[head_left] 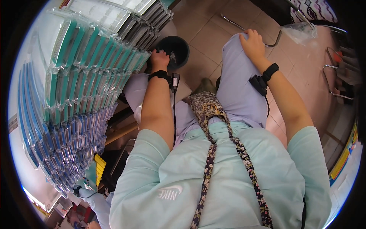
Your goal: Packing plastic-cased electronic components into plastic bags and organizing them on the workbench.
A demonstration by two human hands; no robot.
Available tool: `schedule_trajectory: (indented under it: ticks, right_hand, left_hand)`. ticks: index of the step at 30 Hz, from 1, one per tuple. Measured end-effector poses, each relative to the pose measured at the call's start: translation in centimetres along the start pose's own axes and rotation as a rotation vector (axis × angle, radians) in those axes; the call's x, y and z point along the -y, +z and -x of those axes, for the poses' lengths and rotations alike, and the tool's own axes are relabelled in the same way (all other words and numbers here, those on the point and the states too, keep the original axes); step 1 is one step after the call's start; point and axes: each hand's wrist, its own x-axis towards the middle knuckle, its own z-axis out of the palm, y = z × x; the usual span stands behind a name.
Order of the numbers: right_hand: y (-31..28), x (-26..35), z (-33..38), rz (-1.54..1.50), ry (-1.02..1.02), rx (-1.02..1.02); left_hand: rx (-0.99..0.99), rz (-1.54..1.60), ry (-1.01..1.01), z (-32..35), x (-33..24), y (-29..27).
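Note:
My left hand [159, 60] is beside the green-edged packs, close to the rim of a dark round bin [182, 57]. Its fingers are curled in, and whatever they may hold is hidden. On my right knee [233, 47] rests my right hand [252, 45], its fingers stretched over the lilac trouser cloth with nothing in them. Tall stacks of flat, clear-wrapped packs with green edges [82, 49] rise at my left. Blue-edged packs [72, 141] stand nearer in the same wall of stacks. Inside the bin lies some crumpled clear wrap [172, 56].
White and grey packs [146, 23] are piled at the far left. Clear plastic [301, 33] and a bent metal chair frame [280, 38] are at the far right. A yellow strip [100, 168] hangs by the blue-edged packs. Another person's sleeve [95, 204] shows at the lower left. Tiled floor [209, 36] lies ahead.

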Motion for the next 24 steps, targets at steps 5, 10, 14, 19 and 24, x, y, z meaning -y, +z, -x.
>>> schedule_trajectory:
  ticks: [5, 10, 14, 19, 24]
  right_hand:
    - [-0.4, 1.2, 0.0, -0.014, -0.007, 0.023]
    - [-0.3, 0.4, 0.0, -0.015, -0.013, 0.04]
    - [-0.2, 0.9, -0.3, -0.029, -0.03, 0.035]
    - [-0.2, 0.5, -0.2, -0.023, -0.004, 0.049]
    - [-0.4, -0.1, 0.0, -0.008, 0.02, 0.044]
  left_hand:
    - [-0.117, -0.4, 0.149, -2.3, 0.6, -1.9]
    - [-0.146, -0.685, 0.444, -4.6, 2.5, -2.7]
    - [0.014, -1.007, 0.637, -6.1, 0.6, -4.6]
    - [-0.162, -1.384, 0.824, -4.7, 0.9, -3.3]
    - [-0.132, -1.27, 0.631, -3.0, 2.0, -1.5]
